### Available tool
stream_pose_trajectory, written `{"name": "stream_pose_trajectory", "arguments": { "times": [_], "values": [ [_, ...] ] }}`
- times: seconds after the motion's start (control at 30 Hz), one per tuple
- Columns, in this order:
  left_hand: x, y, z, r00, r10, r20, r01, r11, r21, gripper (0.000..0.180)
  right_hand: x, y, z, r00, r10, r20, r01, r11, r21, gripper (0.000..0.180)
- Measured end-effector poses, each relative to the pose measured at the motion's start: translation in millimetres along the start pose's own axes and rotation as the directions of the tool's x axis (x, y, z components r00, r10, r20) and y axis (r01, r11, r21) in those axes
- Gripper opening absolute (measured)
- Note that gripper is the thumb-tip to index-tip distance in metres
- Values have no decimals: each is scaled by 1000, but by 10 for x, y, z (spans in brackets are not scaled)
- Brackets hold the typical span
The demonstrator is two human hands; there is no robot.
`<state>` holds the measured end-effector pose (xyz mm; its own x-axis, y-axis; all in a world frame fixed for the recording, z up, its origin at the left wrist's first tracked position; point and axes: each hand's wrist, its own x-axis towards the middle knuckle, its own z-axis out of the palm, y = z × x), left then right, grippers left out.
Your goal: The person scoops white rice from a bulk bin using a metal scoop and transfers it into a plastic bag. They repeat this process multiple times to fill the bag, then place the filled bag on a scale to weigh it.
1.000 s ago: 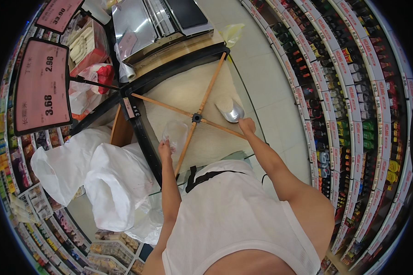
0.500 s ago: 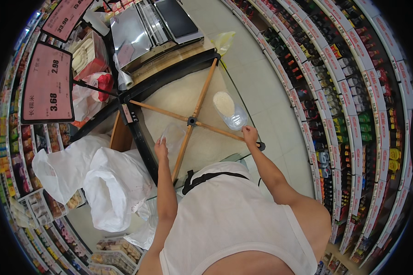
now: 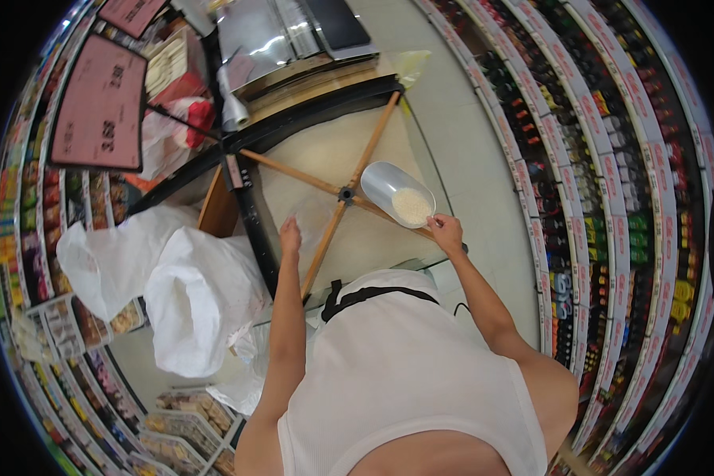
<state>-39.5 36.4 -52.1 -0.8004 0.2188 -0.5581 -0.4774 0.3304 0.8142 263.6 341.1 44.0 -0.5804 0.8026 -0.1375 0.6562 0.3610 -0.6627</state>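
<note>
My right hand (image 3: 446, 231) is closed on a clear scoop (image 3: 382, 181), held above a bin of white rice (image 3: 325, 147). A small heap of rice (image 3: 411, 208) lies in the part of the scoop nearest my fingers. My left hand (image 3: 291, 235) pinches a thin clear plastic bag (image 3: 315, 222) over the bin's left side. The bag is hard to make out against the rice. Crossed wooden bars (image 3: 369, 155) meet at a black hub (image 3: 346, 195) over the rice, and the scoop is just right of that hub.
A black rail (image 3: 317, 107) edges the bin's far side, with a metal wrapping machine (image 3: 266, 47) beyond it. White sacks (image 3: 194, 293) stand at the left. A pink price sign (image 3: 99, 107) hangs far left. Stocked shelves (image 3: 602, 198) line the right, across a tiled aisle (image 3: 484, 159).
The scoop has swung and tilted, and its rice has slid from the far end toward my right hand. My left hand keeps its hold on the bag. The whole view has shifted slightly.
</note>
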Motion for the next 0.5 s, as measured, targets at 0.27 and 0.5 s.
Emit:
{"name": "stream_pose_trajectory", "arguments": {
  "times": [0.27, 0.5],
  "values": [
    [96, -108, -3, 990, 115, 77, -117, 993, 34, 35, 170, -1106, 277, 902, -177, 394, 299, 914, -274, 29],
    [-77, 86, -29, 951, 266, 160, -286, 950, 125, 39, 355, -2360, 1247, 726, -148, 671, 529, 743, -409, 27]
  ]
}}
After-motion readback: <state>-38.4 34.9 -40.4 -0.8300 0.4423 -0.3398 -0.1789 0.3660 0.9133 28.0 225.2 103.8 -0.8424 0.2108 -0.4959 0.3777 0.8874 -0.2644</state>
